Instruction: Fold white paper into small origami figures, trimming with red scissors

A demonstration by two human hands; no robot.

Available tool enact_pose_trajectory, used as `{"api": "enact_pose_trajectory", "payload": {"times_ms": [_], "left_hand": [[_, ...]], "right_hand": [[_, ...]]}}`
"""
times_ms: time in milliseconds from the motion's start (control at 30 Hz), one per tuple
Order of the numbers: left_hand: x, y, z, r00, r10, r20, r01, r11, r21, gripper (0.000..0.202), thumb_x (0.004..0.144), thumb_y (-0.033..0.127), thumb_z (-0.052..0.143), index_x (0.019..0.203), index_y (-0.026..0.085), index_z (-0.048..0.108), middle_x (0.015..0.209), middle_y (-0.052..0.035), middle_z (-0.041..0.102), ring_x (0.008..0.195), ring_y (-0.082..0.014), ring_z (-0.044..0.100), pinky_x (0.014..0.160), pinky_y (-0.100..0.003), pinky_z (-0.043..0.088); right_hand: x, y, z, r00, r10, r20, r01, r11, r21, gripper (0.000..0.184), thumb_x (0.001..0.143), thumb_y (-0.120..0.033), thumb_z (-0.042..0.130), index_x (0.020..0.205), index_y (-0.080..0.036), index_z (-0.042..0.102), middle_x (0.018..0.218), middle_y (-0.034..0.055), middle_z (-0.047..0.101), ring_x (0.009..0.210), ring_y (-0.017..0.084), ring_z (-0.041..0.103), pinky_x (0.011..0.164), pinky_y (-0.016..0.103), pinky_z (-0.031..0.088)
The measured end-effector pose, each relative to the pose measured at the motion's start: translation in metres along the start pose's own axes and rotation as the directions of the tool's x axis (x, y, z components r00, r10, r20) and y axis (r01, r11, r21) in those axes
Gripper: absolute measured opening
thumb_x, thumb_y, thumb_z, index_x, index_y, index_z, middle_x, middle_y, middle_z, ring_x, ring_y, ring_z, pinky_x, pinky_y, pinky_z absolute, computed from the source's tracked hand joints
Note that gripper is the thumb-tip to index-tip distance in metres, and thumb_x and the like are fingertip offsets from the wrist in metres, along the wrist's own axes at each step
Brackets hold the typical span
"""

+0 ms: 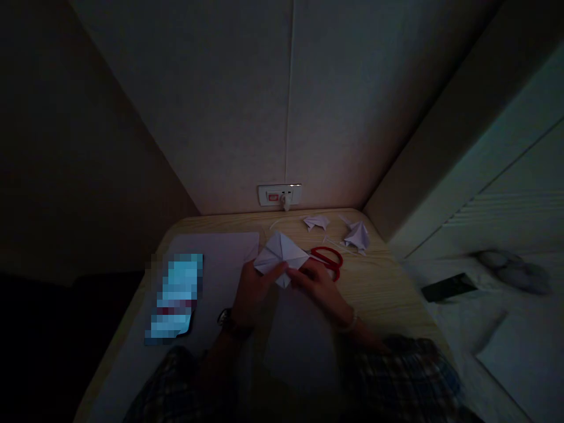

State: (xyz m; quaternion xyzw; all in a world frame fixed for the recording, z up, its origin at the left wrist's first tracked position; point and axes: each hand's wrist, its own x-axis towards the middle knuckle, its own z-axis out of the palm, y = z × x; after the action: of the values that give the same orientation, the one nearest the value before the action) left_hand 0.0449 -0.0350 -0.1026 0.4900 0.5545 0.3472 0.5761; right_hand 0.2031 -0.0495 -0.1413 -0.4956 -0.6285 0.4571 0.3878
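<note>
A white, partly folded sheet of paper with creases meeting at its middle is held just above the wooden table. My left hand pinches its lower left edge, thumb on top. My right hand grips its lower right edge, fingers curled. Red-handled scissors lie on the table just behind my right hand. The room is dim.
Two folded white paper figures lie near the wall, by a wall socket with a plug. A lit phone rests on white sheets at the left. To the right is a bed with a dark flat object.
</note>
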Motion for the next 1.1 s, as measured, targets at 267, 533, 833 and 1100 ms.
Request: {"api": "enact_pose_trajectory", "payload": {"times_ms": [267, 533, 833, 1100], "left_hand": [[0.009, -0.009, -0.001, 0.988, 0.155, -0.009, -0.154, 0.968, -0.198, 0.029, 0.091, 0.031, 0.062, 0.116, 0.016, 0.061, 0.115, -0.008, 0.065, 0.095, -0.0214, 0.066, 0.081, -0.042, 0.057], [0.012, -0.014, -0.003, 0.973, 0.224, 0.056, -0.181, 0.892, -0.414, 0.031, 0.094, 0.042, 0.056, 0.108, 0.015, 0.063, 0.103, -0.0066, 0.068, 0.086, -0.0188, 0.067, 0.076, -0.039, 0.056], [0.012, -0.017, -0.004, 0.941, 0.309, -0.137, -0.337, 0.887, -0.316, 0.03, 0.092, 0.034, 0.061, 0.116, 0.016, 0.061, 0.113, -0.008, 0.065, 0.093, -0.0207, 0.066, 0.078, -0.041, 0.057], [0.008, -0.014, -0.001, 0.862, 0.449, -0.238, -0.473, 0.879, -0.057, 0.025, 0.09, 0.029, 0.064, 0.111, 0.016, 0.063, 0.114, -0.0077, 0.065, 0.099, -0.0225, 0.065, 0.083, -0.043, 0.056]], "right_hand": [[0.001, 0.002, -0.001, 0.995, 0.027, -0.092, -0.029, 0.999, -0.016, 0.029, 0.095, -0.033, 0.059, 0.119, -0.017, 0.061, 0.119, 0.0083, 0.064, 0.098, 0.021, 0.066, 0.082, 0.041, 0.056], [0.002, 0.004, -0.002, 0.979, 0.075, -0.189, -0.076, 0.997, 0.002, 0.031, 0.095, -0.033, 0.059, 0.121, -0.017, 0.06, 0.121, 0.0087, 0.064, 0.1, 0.022, 0.066, 0.084, 0.042, 0.056], [0.002, 0.007, -0.002, 0.971, 0.099, -0.216, -0.097, 0.995, 0.021, 0.03, 0.095, -0.033, 0.059, 0.12, -0.017, 0.06, 0.12, 0.0086, 0.064, 0.099, 0.022, 0.066, 0.083, 0.042, 0.056], [0.002, 0.006, -0.004, 0.962, 0.117, -0.247, -0.114, 0.993, 0.026, 0.031, 0.095, -0.033, 0.059, 0.121, -0.016, 0.06, 0.12, 0.0085, 0.064, 0.099, 0.022, 0.066, 0.083, 0.042, 0.056]]}}
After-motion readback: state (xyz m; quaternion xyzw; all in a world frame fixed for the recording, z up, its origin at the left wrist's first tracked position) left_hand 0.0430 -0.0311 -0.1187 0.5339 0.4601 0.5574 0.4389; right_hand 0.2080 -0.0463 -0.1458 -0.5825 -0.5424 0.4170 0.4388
